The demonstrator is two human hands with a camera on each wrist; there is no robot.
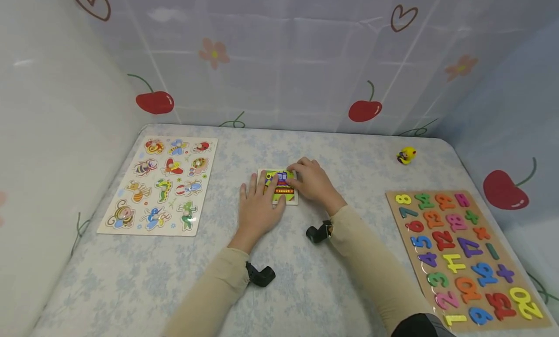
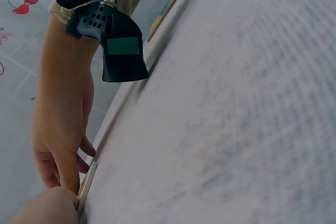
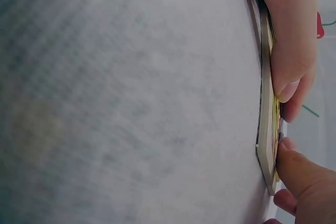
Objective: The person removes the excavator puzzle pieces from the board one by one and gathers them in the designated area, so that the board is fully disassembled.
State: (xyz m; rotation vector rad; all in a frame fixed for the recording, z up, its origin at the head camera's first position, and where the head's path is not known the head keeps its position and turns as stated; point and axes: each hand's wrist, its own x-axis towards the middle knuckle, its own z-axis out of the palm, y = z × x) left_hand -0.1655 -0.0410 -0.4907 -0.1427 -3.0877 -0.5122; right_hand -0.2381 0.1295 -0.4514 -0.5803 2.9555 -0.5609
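In the head view, a small square picture puzzle (image 1: 285, 191) with a white border and a colourful vehicle lies mid-table. My left hand (image 1: 260, 212) rests over its left part, fingers extended, hiding some of the picture. From the right, my right hand (image 1: 315, 182) curls its fingers at the puzzle's upper right edge, thumb and forefinger close together there. The right wrist view gives the puzzle's pale side edge (image 3: 266, 129), with the left thumb (image 3: 294, 61) lying on top and the right thumb (image 3: 296, 169) at the surface lower down.
A white insect puzzle board (image 1: 168, 184) lies at the left. On the right is a brown number board (image 1: 458, 259) with bright raised figures. A small yellow toy (image 1: 406, 155) stands near the back right. Black cameras (image 1: 261, 276) are strapped to both wrists. A printed curtain (image 1: 279, 60) hangs behind the table.
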